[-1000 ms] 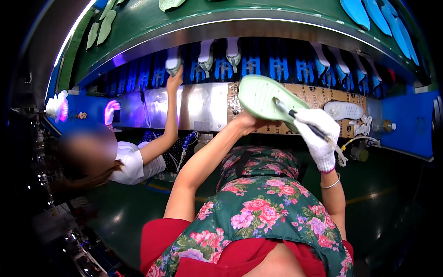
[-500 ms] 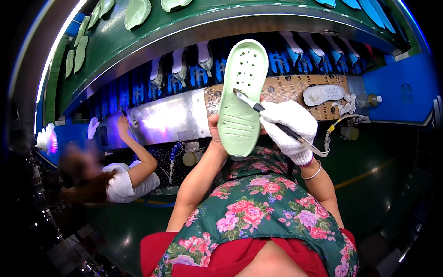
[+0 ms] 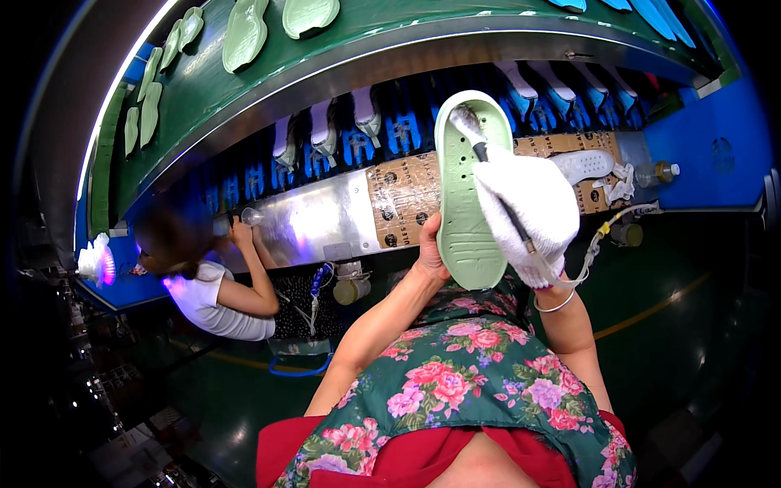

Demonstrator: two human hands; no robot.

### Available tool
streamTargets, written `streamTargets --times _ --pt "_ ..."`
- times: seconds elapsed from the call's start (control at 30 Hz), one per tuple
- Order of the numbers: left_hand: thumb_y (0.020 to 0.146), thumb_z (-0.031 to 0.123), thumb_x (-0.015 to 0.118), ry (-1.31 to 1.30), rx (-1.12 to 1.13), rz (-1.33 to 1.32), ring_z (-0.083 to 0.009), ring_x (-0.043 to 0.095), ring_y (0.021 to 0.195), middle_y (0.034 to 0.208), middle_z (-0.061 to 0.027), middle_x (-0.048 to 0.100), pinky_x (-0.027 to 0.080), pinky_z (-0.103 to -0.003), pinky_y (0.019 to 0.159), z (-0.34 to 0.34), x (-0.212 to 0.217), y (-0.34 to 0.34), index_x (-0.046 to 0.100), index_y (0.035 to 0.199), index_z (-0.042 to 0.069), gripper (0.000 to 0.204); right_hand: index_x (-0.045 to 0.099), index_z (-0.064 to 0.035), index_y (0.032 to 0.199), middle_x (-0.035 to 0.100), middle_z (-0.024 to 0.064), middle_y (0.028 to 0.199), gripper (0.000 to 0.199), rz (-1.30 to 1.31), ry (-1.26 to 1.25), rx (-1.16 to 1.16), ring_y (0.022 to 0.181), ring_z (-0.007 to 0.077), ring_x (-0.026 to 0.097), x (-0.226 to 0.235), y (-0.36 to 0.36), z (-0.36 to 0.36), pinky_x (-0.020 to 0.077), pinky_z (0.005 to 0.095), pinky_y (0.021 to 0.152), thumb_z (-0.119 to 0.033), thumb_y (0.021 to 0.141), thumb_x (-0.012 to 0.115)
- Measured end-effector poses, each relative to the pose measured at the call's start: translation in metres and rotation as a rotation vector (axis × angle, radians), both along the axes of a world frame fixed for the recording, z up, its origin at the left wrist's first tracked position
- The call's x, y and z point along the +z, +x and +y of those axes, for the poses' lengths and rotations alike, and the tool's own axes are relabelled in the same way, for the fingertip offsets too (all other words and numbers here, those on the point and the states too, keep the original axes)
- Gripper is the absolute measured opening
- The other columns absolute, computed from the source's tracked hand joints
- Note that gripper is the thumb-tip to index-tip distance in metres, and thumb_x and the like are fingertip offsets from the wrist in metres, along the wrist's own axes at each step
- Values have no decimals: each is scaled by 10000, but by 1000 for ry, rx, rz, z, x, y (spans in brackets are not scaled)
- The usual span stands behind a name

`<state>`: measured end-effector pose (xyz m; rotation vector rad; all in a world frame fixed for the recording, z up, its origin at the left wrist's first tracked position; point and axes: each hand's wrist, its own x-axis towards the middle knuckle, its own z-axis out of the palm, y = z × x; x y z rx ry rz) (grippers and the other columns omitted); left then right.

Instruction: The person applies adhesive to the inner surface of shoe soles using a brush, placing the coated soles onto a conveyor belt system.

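Observation:
My bare left hand (image 3: 432, 246) grips a pale green shoe sole (image 3: 470, 215) by its left edge, fingers partly hidden behind it. The sole stands lengthwise in front of me, with a group of small holes in its far half and raised lines near its close end. In a white knitted glove, my right hand (image 3: 534, 207) is closed round a brush (image 3: 481, 151) with a dark handle. Its bristles touch the far end of the sole, over some of the holes. From the handle's rear a clear tube (image 3: 582, 272) runs off to the right.
Beyond the sole lies a bench with a cardboard sheet (image 3: 404, 199), a pale grey sole (image 3: 587, 165) and a bottle (image 3: 657, 173). Shoes (image 3: 323, 130) hang in a row behind it. Green soles (image 3: 246, 34) rest on the upper green belt (image 3: 366, 18). A co-worker (image 3: 232, 301) sits at left.
The sole and both my hands have shifted right and slightly nearer. The brush tip has gone from the sole's middle to its far end. The co-worker has leaned toward the bench.

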<state>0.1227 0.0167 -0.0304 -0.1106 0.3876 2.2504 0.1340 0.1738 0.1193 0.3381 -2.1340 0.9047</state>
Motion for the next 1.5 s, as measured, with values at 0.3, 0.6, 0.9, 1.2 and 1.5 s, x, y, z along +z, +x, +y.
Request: streamTargets --times 0.3,0.6,0.9,1.2,1.5 --pt "820 738 555 -195 100 -48 -325 503 1313 1439 -131 506 414 -518 1104 4 13 -5 398 1495 148 910 725 23 930 725 151 894 203 11 -430 -23 795 231 703 -16 -5 -20 553 312 714 71 736 763" --pt "839 782 489 -132 186 111 -341 486 1325 1471 -158 464 376 -509 1133 2 28 -34 358 1512 132 945 735 4 908 738 133 899 180 -80 -431 101 781 223 702 -23 -8 -28 555 321 733 50 736 760" --pt "792 831 506 147 181 213 -385 556 1230 1445 -198 468 474 -574 1032 2 44 -54 276 1548 155 1040 751 -17 960 737 139 919 227 -92 -207 243 815 277 711 -28 -6 -38 551 364 783 -7 734 773" --pt "792 862 448 249 98 268 -428 582 1166 1426 -160 489 509 -586 960 -11 48 -78 348 1504 77 1064 756 -48 936 732 116 917 214 -115 -198 269 815 271 707 -32 -6 -51 555 349 742 -1 728 780" --pt "777 901 388 353 -13 323 -462 600 1102 1404 -169 511 492 -603 963 -23 49 -91 324 1518 63 1120 768 -92 924 736 83 890 194 -135 -102 335 814 259 710 -30 -5 -53 555 350 749 -64 735 800"
